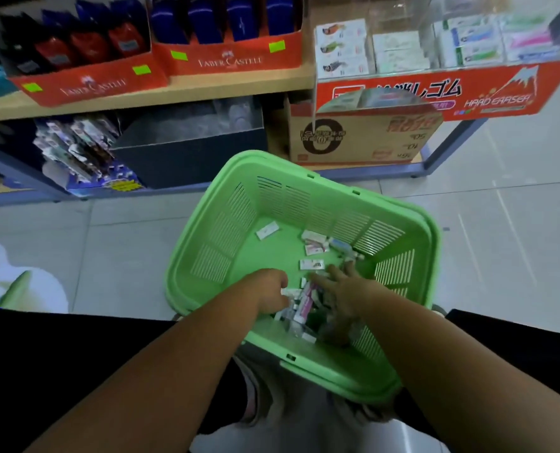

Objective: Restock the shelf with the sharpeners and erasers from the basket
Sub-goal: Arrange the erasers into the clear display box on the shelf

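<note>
A green plastic basket (305, 197) stands on the floor in front of me. Several small packaged erasers and sharpeners (311, 247) lie scattered on its bottom, and more are heaped at its near side. Both hands are down inside the basket. My left hand (270, 289) is curled around a bunch of the small packs (300, 305) at the heap. My right hand (345, 291) rests on the heap with its fingers spread. The eraser display (403, 50) with a red front sits on the shelf at the upper right, with stacked eraser boxes behind clear plastic.
A wooden shelf (141, 99) carries red Faber-Castell trays (226, 57) at the upper left. Below it are a dark box (190, 152) and a cardboard carton (363, 138). Grey floor tiles (501, 217) surround the basket. My dark-clothed legs fill the bottom edge.
</note>
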